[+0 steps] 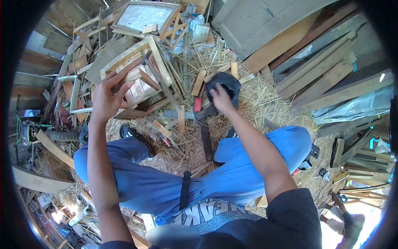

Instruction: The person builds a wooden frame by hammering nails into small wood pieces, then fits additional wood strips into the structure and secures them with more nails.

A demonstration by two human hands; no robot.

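Note:
My left hand is raised beside a pale wooden frame with panels, its fingers stretched out and the thumb apart. A short brown wood piece stands out from the frame just right of the fingertips. My right hand reaches to the dark opening of a black container, which looks soft or worn. The fingers there seem apart, and I cannot make out anything in them. Close below lie a red block-like object and a long dark flat piece pointing towards my legs.
Straw and wood scraps cover the ground between my knees. A red-handled tool lies near my left shoe. Planks and a grey door panel lean at the right. Piled wood with a framed pane stands ahead.

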